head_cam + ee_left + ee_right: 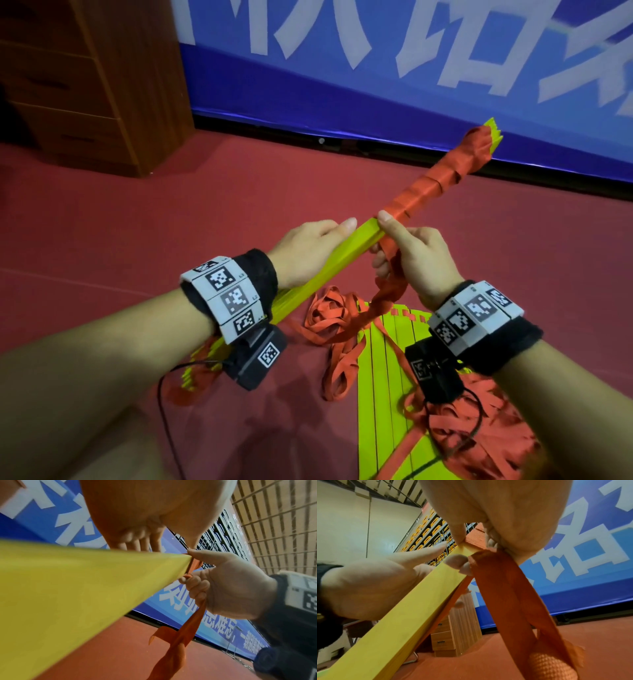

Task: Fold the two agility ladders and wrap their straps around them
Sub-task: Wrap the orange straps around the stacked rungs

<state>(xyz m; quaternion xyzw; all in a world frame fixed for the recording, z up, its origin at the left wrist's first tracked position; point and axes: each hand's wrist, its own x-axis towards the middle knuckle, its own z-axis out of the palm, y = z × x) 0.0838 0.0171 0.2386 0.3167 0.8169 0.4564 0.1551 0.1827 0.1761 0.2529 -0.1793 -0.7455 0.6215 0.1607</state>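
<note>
Left hand (308, 246) grips folded ladder (346, 246); right hand (416, 260) pinches strap (390, 287) (half-wound).

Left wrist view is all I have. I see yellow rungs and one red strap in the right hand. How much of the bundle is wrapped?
Observer: In the head view, the red strap covers the far half of the folded ladder, almost to its far tip. The near half is bare yellow.
Operator: And the other ladder, where is it?
Observer: The second ladder lies on the floor below the wrists, with its rungs flat side by side, not stacked. Loose straps are heaped beside it.
</note>
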